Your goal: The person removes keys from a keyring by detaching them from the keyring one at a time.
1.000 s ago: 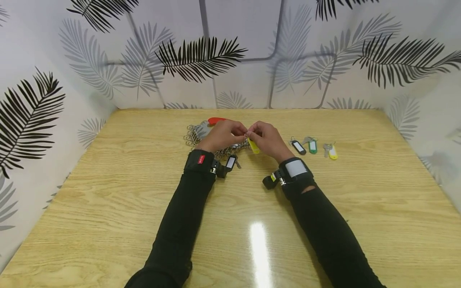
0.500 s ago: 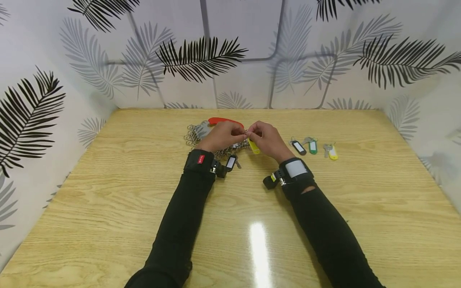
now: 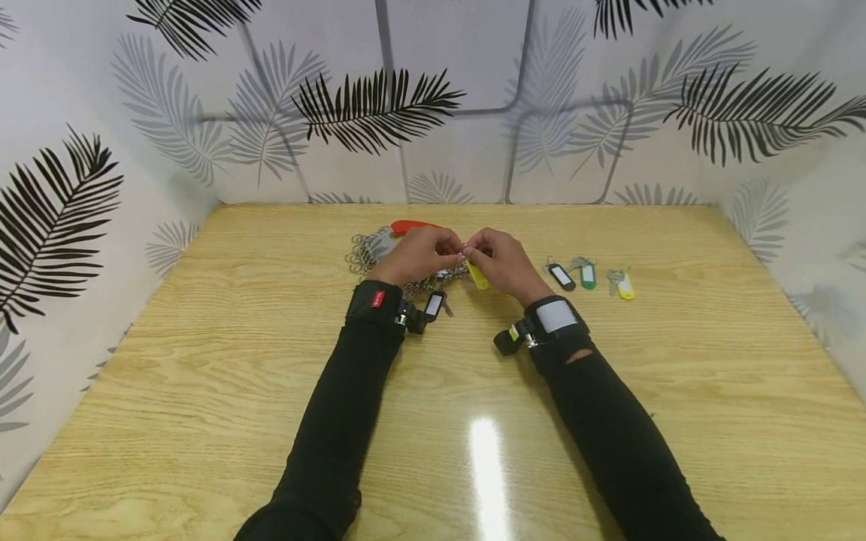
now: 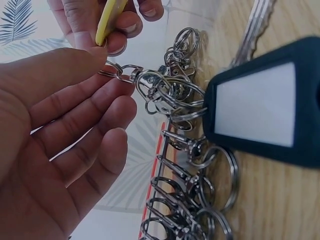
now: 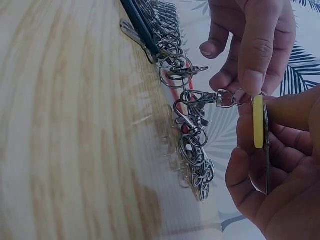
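Note:
In the left wrist view my left hand point(image 4: 75, 110) pinches a small metal split ring point(image 4: 111, 68) between thumb and forefinger, its other fingers loosely bent. A swivel clasp point(image 5: 202, 98) hangs from that ring. My right hand point(image 3: 504, 263) meets it fingertip to fingertip and pinches a yellow key tag point(image 5: 258, 122), with a key point(image 5: 267, 150) beside the tag. Whether the tag's ring is threaded onto the split ring is hidden by the fingertips. Beneath my left hand point(image 3: 416, 255) lies a heap of metal clasps and rings point(image 3: 361, 255), along with a black key tag point(image 4: 256, 102).
A red-edged flat piece point(image 3: 409, 225) lies behind the clasps. To the right on the wooden table point(image 3: 271, 361) rest a black key tag point(image 3: 561, 276), a green key tag point(image 3: 588, 275) and another yellow key tag point(image 3: 625, 285), with keys. A leaf-patterned cloth point(image 3: 460, 165) stands behind.
Both hands stay at the same spot above the clasps. Only small shifts of the fingertips show, and the yellow tag hangs almost as before.

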The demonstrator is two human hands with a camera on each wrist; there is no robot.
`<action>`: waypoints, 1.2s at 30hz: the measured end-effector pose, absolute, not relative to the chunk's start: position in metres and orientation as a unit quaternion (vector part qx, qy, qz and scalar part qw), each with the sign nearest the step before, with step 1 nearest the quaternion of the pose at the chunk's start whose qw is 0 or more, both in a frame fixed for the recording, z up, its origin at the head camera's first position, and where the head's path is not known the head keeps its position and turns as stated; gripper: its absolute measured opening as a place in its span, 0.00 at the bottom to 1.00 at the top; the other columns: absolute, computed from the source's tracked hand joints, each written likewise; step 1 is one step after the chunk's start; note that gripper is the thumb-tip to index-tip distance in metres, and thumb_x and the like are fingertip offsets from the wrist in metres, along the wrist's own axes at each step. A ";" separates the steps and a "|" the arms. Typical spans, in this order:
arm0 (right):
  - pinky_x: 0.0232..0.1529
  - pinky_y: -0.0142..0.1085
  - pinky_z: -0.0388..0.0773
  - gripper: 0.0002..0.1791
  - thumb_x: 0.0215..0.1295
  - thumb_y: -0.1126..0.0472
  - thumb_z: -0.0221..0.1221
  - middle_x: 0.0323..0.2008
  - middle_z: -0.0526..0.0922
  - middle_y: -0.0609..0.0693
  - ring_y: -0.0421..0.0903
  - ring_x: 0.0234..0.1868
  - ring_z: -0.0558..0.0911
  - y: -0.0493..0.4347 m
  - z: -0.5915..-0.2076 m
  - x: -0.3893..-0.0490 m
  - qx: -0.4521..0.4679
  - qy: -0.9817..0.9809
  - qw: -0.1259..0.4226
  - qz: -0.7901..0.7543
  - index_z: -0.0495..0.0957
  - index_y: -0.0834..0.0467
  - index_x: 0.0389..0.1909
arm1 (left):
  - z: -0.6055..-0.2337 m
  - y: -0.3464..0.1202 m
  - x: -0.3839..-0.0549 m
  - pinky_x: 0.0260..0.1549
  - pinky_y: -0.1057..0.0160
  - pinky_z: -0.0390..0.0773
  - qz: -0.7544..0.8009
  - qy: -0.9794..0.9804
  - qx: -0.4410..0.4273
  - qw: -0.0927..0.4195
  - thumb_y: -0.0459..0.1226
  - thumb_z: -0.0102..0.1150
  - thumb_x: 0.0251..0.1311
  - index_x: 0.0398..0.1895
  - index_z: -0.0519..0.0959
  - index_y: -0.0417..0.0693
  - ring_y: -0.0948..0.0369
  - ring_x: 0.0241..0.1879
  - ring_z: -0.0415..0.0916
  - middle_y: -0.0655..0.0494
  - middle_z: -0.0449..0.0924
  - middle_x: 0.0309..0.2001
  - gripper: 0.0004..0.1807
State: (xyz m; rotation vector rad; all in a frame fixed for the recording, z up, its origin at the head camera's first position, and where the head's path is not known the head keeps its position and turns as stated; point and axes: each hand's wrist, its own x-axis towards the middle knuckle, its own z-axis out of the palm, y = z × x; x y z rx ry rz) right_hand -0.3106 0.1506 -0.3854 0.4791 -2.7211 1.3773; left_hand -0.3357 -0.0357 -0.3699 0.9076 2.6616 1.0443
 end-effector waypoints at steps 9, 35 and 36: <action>0.34 0.38 0.70 0.08 0.73 0.58 0.54 0.34 0.79 0.53 0.48 0.32 0.74 0.149 -0.384 -0.310 0.159 -0.885 0.034 0.436 0.75 0.60 0.40 | -0.370 -0.040 -0.337 0.38 0.61 0.75 0.363 0.873 0.316 0.079 0.44 0.50 0.72 0.49 0.81 0.46 0.58 0.37 0.75 0.50 0.81 0.42 0.14; 0.33 0.38 0.72 0.07 0.72 0.60 0.54 0.36 0.80 0.54 0.48 0.33 0.76 0.152 -0.385 -0.308 0.168 -0.883 0.045 0.436 0.76 0.60 0.41 | -0.370 -0.034 -0.338 0.43 0.61 0.78 0.372 0.871 0.307 0.088 0.36 0.56 0.68 0.51 0.81 0.45 0.59 0.42 0.79 0.49 0.82 0.45 0.11; 0.34 0.38 0.72 0.07 0.72 0.60 0.54 0.36 0.80 0.53 0.47 0.33 0.77 0.153 -0.385 -0.308 0.168 -0.884 0.046 0.434 0.76 0.60 0.42 | -0.370 -0.034 -0.338 0.43 0.61 0.78 0.372 0.873 0.303 0.088 0.36 0.56 0.68 0.51 0.80 0.45 0.59 0.42 0.79 0.49 0.82 0.45 0.12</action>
